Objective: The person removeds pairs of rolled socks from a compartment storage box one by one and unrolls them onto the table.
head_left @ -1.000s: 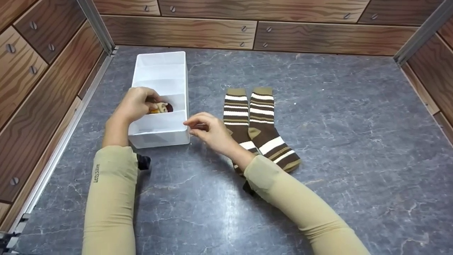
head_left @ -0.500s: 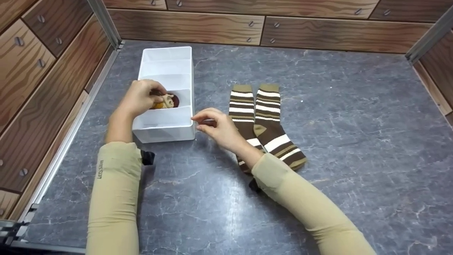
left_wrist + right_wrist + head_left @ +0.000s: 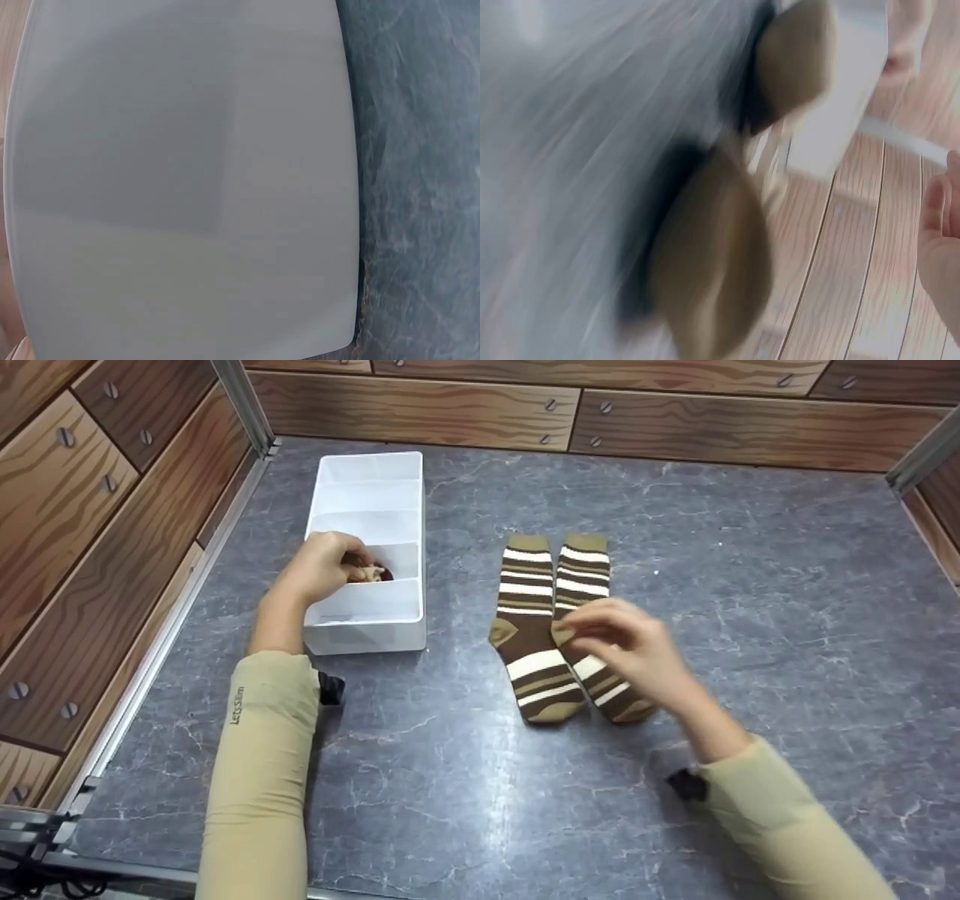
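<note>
My left hand (image 3: 322,566) reaches into a compartment of a white divided box (image 3: 367,604). Its thumb and fingers pinch a small beige and dark red bundle (image 3: 375,574), mostly hidden by the hand and the divider. The box's side wall (image 3: 180,150) fills most of the left wrist view. Over a pair of striped socks, my right hand (image 3: 637,652) holds nothing, its fingers loosely bent. Brown, white and olive, the left sock (image 3: 532,637) lies flat beside the right sock (image 3: 583,574), which the right hand partly covers. Blurred olive toe ends (image 3: 712,262) show in the right wrist view.
The box and socks stand on a grey marbled table (image 3: 450,780). Wood-patterned panels (image 3: 420,409) close off the back and sides, with a metal post (image 3: 244,405) at the back left corner. Rear compartments of the box show bare white walls.
My right hand has left the box's side and moved right, over the socks. The left hand stays in the same compartment, now covering more of the bundle. The whole view has shifted slightly.
</note>
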